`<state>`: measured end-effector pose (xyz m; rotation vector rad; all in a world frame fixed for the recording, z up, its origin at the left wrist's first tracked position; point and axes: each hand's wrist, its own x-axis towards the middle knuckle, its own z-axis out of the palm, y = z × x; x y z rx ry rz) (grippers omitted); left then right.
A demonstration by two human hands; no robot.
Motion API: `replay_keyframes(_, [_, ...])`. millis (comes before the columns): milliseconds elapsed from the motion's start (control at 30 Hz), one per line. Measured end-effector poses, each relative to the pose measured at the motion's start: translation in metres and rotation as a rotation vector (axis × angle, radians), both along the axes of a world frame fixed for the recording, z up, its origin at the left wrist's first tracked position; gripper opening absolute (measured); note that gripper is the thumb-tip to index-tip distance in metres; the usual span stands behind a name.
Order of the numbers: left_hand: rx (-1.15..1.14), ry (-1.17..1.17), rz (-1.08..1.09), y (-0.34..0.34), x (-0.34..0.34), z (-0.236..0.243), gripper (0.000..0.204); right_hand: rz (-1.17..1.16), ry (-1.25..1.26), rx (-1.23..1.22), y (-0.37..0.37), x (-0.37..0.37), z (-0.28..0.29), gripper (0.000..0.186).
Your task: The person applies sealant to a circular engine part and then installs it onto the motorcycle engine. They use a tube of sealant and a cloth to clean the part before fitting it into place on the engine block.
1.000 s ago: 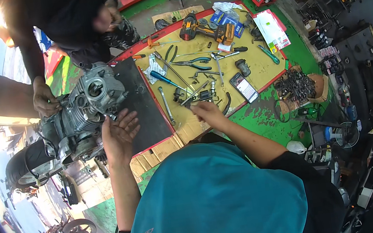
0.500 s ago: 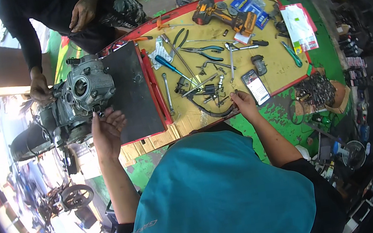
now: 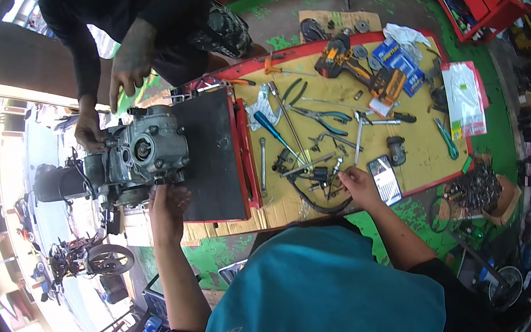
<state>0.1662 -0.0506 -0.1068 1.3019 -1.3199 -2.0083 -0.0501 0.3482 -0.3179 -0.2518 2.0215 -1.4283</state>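
Note:
A grey metal engine [image 3: 144, 146] with a round opening sits at the left end of the bench. My left hand [image 3: 168, 210] is at its near side, thumb up against a small stub on the casing, other fingers loosely curled and apart. On the tan bench top, my right hand [image 3: 359, 187] has thumb and fingertips pinched together over a cluster of small metal parts [image 3: 321, 175]. Whatever lies between those fingertips is too small to tell. A black curved hose [image 3: 319, 207] lies just left of that hand, and a lit phone [image 3: 384, 180] to its right.
Another person's hand [image 3: 89, 131] touches the engine's far side; their other hand [image 3: 132, 59] points down at it. Pliers [image 3: 326, 116], a blue screwdriver [image 3: 272, 128], a wrench [image 3: 263, 166] and a cordless drill [image 3: 349, 62] lie about. A black mat [image 3: 209, 153] borders the engine.
The whole view has shifted. My left fingers have curled in closer to the engine. My right hand has moved farther over the parts. The other person's free hand now points at the engine.

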Motion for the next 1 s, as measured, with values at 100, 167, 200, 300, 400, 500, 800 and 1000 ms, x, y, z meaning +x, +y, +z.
replay_keyframes(100, [0.247,0.196,-0.042,0.016,-0.022,0.026,0.036,0.021,-0.04,0.02,0.002,-0.014,-0.003,0.033])
replay_keyframes(167, [0.184,0.195,-0.027,0.007,-0.003,0.013,0.035,0.029,-0.066,0.009,-0.001,-0.02,0.004,0.033])
replay_keyframes(200, [0.161,0.196,-0.026,0.007,-0.001,0.012,0.036,0.043,-0.094,0.004,0.0,-0.023,0.001,0.034])
replay_keyframes(300, [0.061,0.143,-0.008,-0.002,0.014,0.002,0.031,0.046,-0.144,-0.031,-0.001,-0.029,-0.004,0.033])
replay_keyframes(400, [-0.045,-0.015,0.022,-0.005,0.012,0.002,0.029,0.069,-0.154,-0.063,-0.005,-0.035,-0.01,0.029])
replay_keyframes(500, [-0.235,-0.274,0.018,0.002,0.003,0.016,0.03,0.076,-0.168,-0.079,-0.012,-0.041,-0.011,0.027])
replay_keyframes(800, [0.089,0.05,0.002,0.016,0.007,0.012,0.049,0.171,-0.108,0.061,-0.019,-0.06,0.016,0.033])
replay_keyframes(1000, [-0.008,0.13,0.026,0.004,0.014,-0.003,0.026,0.091,-0.151,0.055,-0.005,-0.06,0.028,0.035])
